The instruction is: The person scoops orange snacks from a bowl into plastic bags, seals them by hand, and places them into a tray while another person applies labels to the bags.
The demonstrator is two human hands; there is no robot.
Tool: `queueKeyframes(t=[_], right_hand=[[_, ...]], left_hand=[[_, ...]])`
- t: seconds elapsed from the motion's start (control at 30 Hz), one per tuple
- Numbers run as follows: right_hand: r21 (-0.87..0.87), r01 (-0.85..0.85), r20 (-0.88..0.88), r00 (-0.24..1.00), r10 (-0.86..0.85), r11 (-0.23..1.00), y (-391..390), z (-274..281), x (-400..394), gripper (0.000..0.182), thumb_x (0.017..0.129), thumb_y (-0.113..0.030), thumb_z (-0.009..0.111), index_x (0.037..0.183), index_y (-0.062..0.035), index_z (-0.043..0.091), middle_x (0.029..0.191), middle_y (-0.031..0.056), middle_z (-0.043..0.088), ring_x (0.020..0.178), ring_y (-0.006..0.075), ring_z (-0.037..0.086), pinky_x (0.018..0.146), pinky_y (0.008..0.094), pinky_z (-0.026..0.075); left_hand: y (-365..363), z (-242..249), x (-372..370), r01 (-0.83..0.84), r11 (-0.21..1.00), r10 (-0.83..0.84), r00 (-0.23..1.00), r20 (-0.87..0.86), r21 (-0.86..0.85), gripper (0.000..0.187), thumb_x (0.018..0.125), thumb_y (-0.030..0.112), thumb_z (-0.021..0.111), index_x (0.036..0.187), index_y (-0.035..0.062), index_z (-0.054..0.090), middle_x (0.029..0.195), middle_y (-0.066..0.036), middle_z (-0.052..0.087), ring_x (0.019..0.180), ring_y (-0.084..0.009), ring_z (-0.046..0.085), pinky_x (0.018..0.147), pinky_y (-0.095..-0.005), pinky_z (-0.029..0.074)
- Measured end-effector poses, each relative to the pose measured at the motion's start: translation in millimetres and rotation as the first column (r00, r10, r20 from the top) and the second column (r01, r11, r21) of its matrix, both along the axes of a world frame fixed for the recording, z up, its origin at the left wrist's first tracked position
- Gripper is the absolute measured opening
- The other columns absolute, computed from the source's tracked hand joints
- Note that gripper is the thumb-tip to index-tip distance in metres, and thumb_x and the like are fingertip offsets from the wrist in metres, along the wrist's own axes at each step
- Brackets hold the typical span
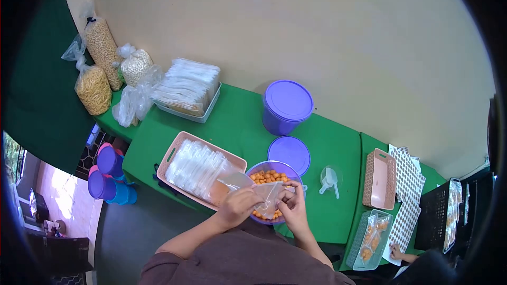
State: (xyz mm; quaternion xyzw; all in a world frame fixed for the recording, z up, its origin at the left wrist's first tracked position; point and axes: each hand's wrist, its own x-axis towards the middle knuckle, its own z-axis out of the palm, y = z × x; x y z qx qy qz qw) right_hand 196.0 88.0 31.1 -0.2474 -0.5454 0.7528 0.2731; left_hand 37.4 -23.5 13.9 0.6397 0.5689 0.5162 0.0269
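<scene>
A small clear plastic bag is held over a purple tub of orange snack balls. My left hand is closed on the left side of the bag, and my right hand pinches its right side. To the left of the tub, a pink basket holds stacked clear bags. A purple lid lies behind the tub. White scoops rest on a clear round lid to the right.
Behind stand a closed purple tub and a basket of packets. Large snack bags are at far left. Rightward are an empty pink basket, a basket of filled bags, sticker sheets and another person's hand.
</scene>
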Motion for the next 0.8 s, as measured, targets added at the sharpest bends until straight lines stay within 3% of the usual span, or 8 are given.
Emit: queueKeyframes(t=[0.07,0.13,0.23,0.3,0.4,0.47,0.63,0.8], right_hand=[[-0.011,-0.015,0.020,1.000,0.015,1.000,3,0,0,0.037,0.084,0.006,0.058,0.116,-0.0036,0.044,0.085,0.0024,0.052,0.080,0.0080,0.054,0.072,0.0226,0.044],[0.314,-0.191,0.195,0.972,0.133,0.930,4,1,-1,0.039,0.083,0.006,0.060,0.119,-0.0027,0.047,0.087,0.0032,0.054,0.080,0.0080,0.055,0.073,0.0230,0.045],[0.419,-0.176,0.217,0.972,0.090,0.891,-2,2,-3,0.037,0.083,0.005,0.061,0.116,-0.0019,0.049,0.089,0.0051,0.058,0.078,0.0097,0.057,0.071,0.0237,0.046],[0.468,-0.169,0.226,0.972,0.067,0.867,-3,4,-3,0.035,0.083,0.004,0.062,0.115,-0.0014,0.050,0.091,0.0061,0.060,0.077,0.0106,0.058,0.070,0.0241,0.047],[0.549,-0.058,0.279,0.953,-0.117,0.834,-4,6,-3,0.033,0.083,0.004,0.063,0.113,-0.0011,0.049,0.087,0.0075,0.062,0.074,0.0117,0.060,0.067,0.0258,0.048],[0.626,0.068,0.183,0.956,-0.231,0.777,-7,7,-6,0.032,0.083,0.003,0.063,0.110,-0.0006,0.047,0.081,0.0075,0.061,0.072,0.0122,0.061,0.067,0.0270,0.049],[0.631,0.072,0.147,0.967,-0.210,0.773,-6,-6,-5,0.034,0.083,0.003,0.065,0.110,-0.0004,0.045,0.087,0.0092,0.061,0.075,0.0136,0.062,0.068,0.0270,0.049],[0.622,0.091,0.134,0.966,-0.220,0.778,-5,-3,-3,0.035,0.082,0.002,0.068,0.109,-0.0002,0.046,0.092,0.0105,0.060,0.076,0.0156,0.062,0.069,0.0292,0.050]], left_hand=[[1,7,1,-0.027,0.995,0.022,0.998,-0.056,-0.094,0.040,0.066,-0.002,0.073,0.104,0.0045,0.061,0.097,-0.011,0.062,0.093,-0.0296,0.063,0.096,-0.0424,0.048],[5,11,7,-0.060,0.981,0.040,0.993,-0.114,-0.182,0.048,0.067,0.000,0.072,0.112,0.0053,0.057,0.106,-0.012,0.060,0.101,-0.0303,0.061,0.102,-0.0440,0.044],[12,11,15,-0.055,0.990,0.045,0.996,-0.077,-0.131,0.066,0.069,0.003,0.072,0.130,0.0065,0.045,0.122,-0.015,0.053,0.116,-0.0329,0.051,0.109,-0.0483,0.035],[8,4,17,0.020,0.989,-0.005,0.995,0.103,-0.149,0.077,0.070,0.006,0.073,0.138,0.0061,0.036,0.130,-0.015,0.049,0.123,-0.0348,0.046,0.112,-0.0513,0.027],[10,-11,14,0.000,0.994,0.003,1.000,0.031,-0.113,0.078,0.070,0.010,0.076,0.138,0.0060,0.036,0.131,-0.015,0.047,0.125,-0.0359,0.044,0.112,-0.0515,0.027],[13,-4,13,-0.011,0.986,0.014,1.000,0.021,-0.165,0.077,0.069,0.012,0.078,0.134,0.0050,0.039,0.130,-0.014,0.048,0.124,-0.0352,0.045,0.110,-0.0496,0.030],[14,0,20,0.001,0.988,0.021,0.991,0.134,-0.157,0.073,0.067,0.015,0.081,0.128,0.0037,0.043,0.126,-0.013,0.050,0.122,-0.0338,0.046,0.108,-0.0476,0.033],[11,-15,14,0.008,0.997,-0.007,1.000,0.012,-0.070,0.058,0.070,0.015,0.077,0.120,0.0062,0.049,0.117,-0.015,0.053,0.115,-0.0334,0.051,0.105,-0.0498,0.034]])
